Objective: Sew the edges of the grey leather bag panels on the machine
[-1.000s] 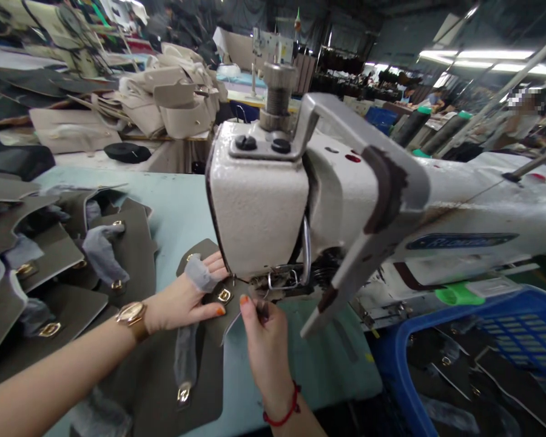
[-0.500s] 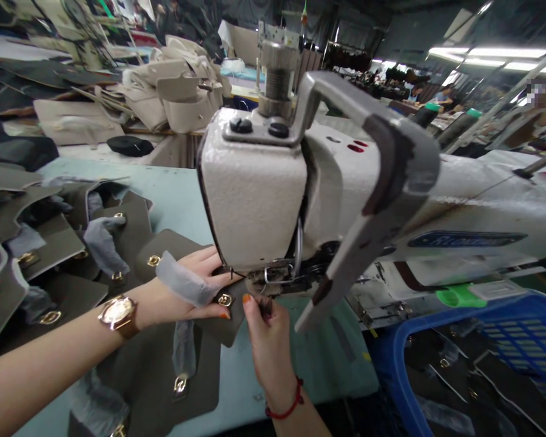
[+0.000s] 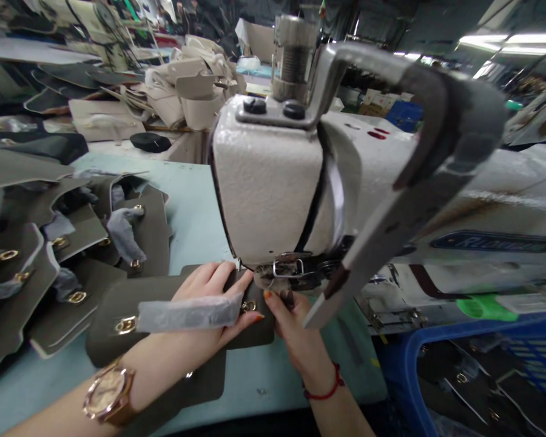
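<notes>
A grey-brown leather bag flap (image 3: pixel 107 303) lies under the head of a white sewing machine (image 3: pixel 266 182). Its handle (image 3: pixel 188 314), wrapped in cloudy film, runs between two gold-coloured fittings and crosses over the back of my left hand (image 3: pixel 209 288). That hand rests flat on the flap, fingers spread, fingertips beside the presser foot area. My right hand (image 3: pixel 295 328) is closed at the flap's right edge, thumb on top, just below the needle area. Its other fingers are partly hidden, and so is the needle. Another leather panel (image 3: pixel 200 382) shows beneath my left forearm.
More flaps with wrapped handles (image 3: pixel 73 267) are heaped on the light green table (image 3: pixel 191 194) at left. A blue basket (image 3: pixel 407 364) holding similar pieces stands at right. The machine's bent metal guard (image 3: pixel 386 224) slants down near my right hand. Beige bags (image 3: pixel 195 97) are piled behind.
The flap has turned from slanting to nearly level, its left end swinging down and left with my left hand. The whole view has shifted, so the machine sits further right.
</notes>
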The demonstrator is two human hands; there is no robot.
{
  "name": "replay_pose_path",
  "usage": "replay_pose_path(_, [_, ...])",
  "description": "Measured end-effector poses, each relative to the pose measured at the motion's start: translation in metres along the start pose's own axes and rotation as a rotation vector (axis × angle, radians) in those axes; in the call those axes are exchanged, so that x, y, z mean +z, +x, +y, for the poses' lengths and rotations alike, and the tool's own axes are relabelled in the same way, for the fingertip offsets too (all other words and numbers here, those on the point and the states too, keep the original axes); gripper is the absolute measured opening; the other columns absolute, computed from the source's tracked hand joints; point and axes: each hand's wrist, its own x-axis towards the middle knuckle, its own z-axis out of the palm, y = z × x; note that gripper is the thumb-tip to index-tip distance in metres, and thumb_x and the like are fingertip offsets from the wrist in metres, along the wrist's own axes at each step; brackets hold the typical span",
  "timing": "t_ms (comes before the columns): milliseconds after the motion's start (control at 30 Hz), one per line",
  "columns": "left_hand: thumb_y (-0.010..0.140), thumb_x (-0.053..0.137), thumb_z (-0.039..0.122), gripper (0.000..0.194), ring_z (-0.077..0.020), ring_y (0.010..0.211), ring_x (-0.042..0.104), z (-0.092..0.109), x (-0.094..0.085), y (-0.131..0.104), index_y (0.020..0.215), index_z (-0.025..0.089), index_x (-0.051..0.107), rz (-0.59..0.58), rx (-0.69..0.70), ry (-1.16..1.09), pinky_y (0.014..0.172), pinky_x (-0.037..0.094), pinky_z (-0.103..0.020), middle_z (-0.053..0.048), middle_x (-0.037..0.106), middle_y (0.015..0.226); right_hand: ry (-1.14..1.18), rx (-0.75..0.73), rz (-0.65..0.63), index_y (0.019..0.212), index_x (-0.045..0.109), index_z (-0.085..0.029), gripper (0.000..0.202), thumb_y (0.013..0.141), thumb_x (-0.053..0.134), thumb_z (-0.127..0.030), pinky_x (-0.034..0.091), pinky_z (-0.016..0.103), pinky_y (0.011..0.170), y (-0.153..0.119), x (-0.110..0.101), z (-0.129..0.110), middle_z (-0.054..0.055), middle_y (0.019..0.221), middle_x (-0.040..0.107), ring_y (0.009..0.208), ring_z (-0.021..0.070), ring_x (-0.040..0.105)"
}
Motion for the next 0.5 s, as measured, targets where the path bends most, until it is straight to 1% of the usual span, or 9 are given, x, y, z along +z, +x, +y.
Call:
replay_pose_path(67, [0.084, 0.05, 0.057, 0.056, -0.0364, 0.097, 0.053, 0.006, 0.0, -0.001, 0.122, 0.017, 0.06, -0.004, -0.03, 0.051, 0.082, 0.047, -0.052, -0.018, 0.057, 0.112, -0.044, -0.022, -0.021, 0.066, 0.059, -0.015, 0.035, 0.086, 0.058, -0.044, 0.029, 0.021, 0.05, -0.003, -0.005, -0.004, -0.004, 0.057, 0.047, 0.051, 0.0091, 0.037])
replay_pose_path(133, [0.083, 0.051, 0.057, 0.057, -0.0372, 0.104, 0.053, 0.004, 0.001, -0.005, 0.123, 0.017, 0.059, 0.0, -0.008, 0.05, 0.089, 0.045, -0.054, -0.017, 0.056, 0.119, -0.095, -0.049, -0.044, 0.066, 0.061, -0.015, 0.034, 0.087, 0.057, -0.042, 0.03, 0.021, 0.051, -0.009, -0.008, -0.007, -0.003, 0.058, 0.049, 0.054, 0.0099, 0.04])
replay_pose_path(200, [0.084, 0.053, 0.053, 0.055, -0.0375, 0.114, 0.05, -0.004, 0.006, -0.01, 0.126, 0.019, 0.057, 0.01, 0.045, 0.002, 0.096, 0.042, -0.055, -0.016, 0.055, 0.126, -0.147, -0.062, -0.065, 0.066, 0.062, -0.015, 0.034, 0.088, 0.056, -0.04, 0.03, 0.021, 0.051, -0.019, -0.01, -0.007, -0.003, 0.059, 0.051, 0.055, 0.0106, 0.043])
replay_pose_path(267, [0.085, 0.055, 0.048, 0.05, -0.0355, 0.118, 0.05, -0.015, 0.015, -0.016, 0.129, 0.024, 0.055, 0.029, 0.094, -0.081, 0.1, 0.041, -0.053, -0.013, 0.055, 0.129, -0.177, -0.062, -0.096, 0.065, 0.065, -0.014, 0.037, 0.09, 0.055, -0.039, 0.03, 0.021, 0.051, -0.03, -0.01, -0.004, -0.002, 0.058, 0.054, 0.056, 0.0112, 0.047])
replay_pose_path(333, [0.085, 0.057, 0.043, 0.047, -0.0326, 0.118, 0.053, -0.026, 0.025, -0.019, 0.129, 0.027, 0.055, 0.03, 0.124, -0.171, 0.101, 0.042, -0.05, -0.01, 0.057, 0.129, -0.177, -0.064, -0.117, 0.068, 0.069, -0.015, 0.038, 0.093, 0.052, -0.039, 0.034, 0.022, 0.055, -0.039, -0.009, 0.001, 0.0, 0.06, 0.061, 0.06, 0.0132, 0.055])
replay_pose_path(400, [0.085, 0.058, 0.043, 0.044, -0.0307, 0.115, 0.057, -0.033, 0.033, -0.018, 0.127, 0.029, 0.058, -0.005, 0.147, -0.245, 0.1, 0.045, -0.046, -0.009, 0.061, 0.127, -0.163, -0.065, -0.112, 0.074, 0.073, -0.016, 0.039, 0.095, 0.049, -0.038, 0.037, 0.022, 0.059, -0.044, -0.006, 0.006, 0.001, 0.065, 0.068, 0.066, 0.0154, 0.061])
replay_pose_path(500, [0.082, 0.061, 0.044, 0.04, -0.0303, 0.11, 0.061, -0.037, 0.036, -0.011, 0.12, 0.03, 0.065, -0.06, 0.16, -0.339, 0.099, 0.047, -0.046, -0.008, 0.067, 0.118, -0.165, -0.053, -0.08, 0.075, 0.074, -0.016, 0.039, 0.095, 0.05, -0.038, 0.036, 0.022, 0.056, -0.047, -0.003, 0.01, 0.002, 0.066, 0.071, 0.062, 0.015, 0.06])
